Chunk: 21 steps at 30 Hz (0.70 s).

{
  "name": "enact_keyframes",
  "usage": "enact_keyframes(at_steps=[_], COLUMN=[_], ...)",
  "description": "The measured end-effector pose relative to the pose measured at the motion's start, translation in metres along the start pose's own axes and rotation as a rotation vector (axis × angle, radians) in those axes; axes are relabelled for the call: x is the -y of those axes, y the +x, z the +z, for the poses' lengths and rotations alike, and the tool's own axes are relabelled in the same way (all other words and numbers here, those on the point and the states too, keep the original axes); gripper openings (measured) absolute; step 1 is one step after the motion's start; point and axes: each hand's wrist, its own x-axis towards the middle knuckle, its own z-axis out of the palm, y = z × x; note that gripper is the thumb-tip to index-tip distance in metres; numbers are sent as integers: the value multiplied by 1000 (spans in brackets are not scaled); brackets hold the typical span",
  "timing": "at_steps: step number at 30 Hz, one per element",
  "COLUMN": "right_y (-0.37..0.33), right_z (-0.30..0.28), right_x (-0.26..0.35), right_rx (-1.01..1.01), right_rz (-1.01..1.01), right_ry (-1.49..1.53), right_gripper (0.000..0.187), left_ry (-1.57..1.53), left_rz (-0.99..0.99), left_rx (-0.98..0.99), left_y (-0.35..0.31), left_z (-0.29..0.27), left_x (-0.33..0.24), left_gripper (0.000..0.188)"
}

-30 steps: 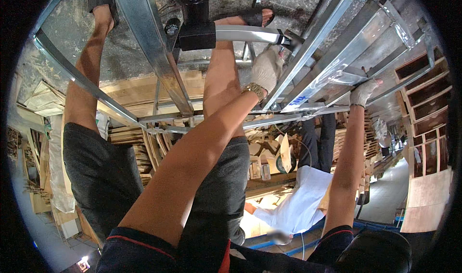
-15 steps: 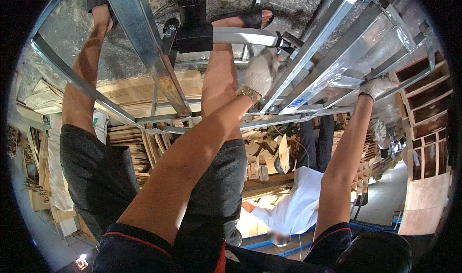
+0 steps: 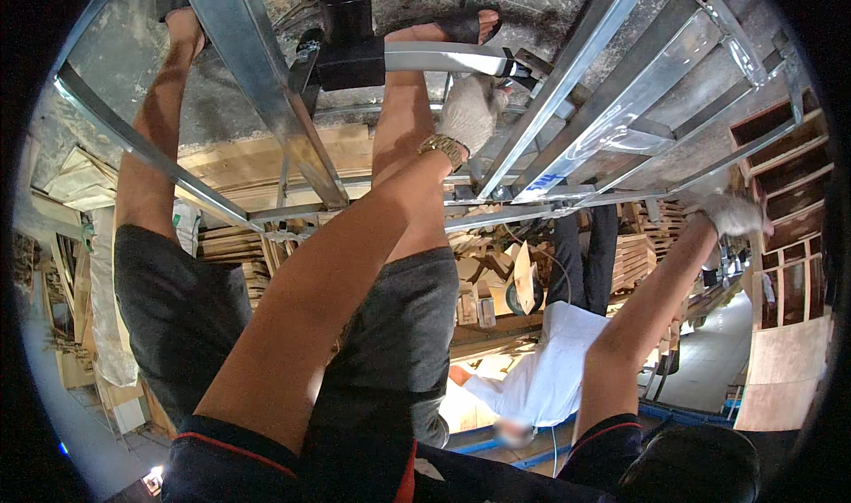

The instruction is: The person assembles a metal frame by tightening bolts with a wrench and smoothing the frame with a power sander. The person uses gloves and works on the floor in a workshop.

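My left hand point(image 3: 472, 111), in a pale work glove with a gold wristwatch point(image 3: 445, 150) below it, is beside an upright of the welded metal frame point(image 3: 567, 69). Its fingers are curled on something I cannot make out, just under the right end of a silver bar point(image 3: 448, 58). That bar joins a black block with a cylinder point(image 3: 350, 64), set against another upright. Out to the right, my gloved right hand point(image 3: 729, 214) hangs off the frame, near wooden shelving; motion blurs its fingers.
Another person in a white shirt point(image 3: 550, 361) is beyond the frame. Stacked wood strips point(image 3: 230, 250) and offcuts point(image 3: 496, 281) lie about. Wooden shelving point(image 3: 789, 219) stands at the right. A bare leg in a black sandal point(image 3: 465, 29) rests behind the bar.
My right hand has left the frame's right rail and moved down and to the right. The left hand has shifted slightly left and stays beneath the bar's end.
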Motion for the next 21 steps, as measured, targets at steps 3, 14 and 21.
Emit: enact_keyframes(at_steps=[3,14,21], right_y=[-10,14,6], right_z=[1,14,10], right_x=[-28,-121,-133], right_rx=[60,598,483], right_rz=[175,529,348], right_ry=[-28,-133,-12], right_gripper=[107,116,101], left_ry=[-28,-21,-1], left_rz=[63,10,102], left_rx=[-78,-58,-22], left_y=[2,7,8], left_z=[3,7,3], left_x=[2,9,7], left_gripper=[31,40,40])
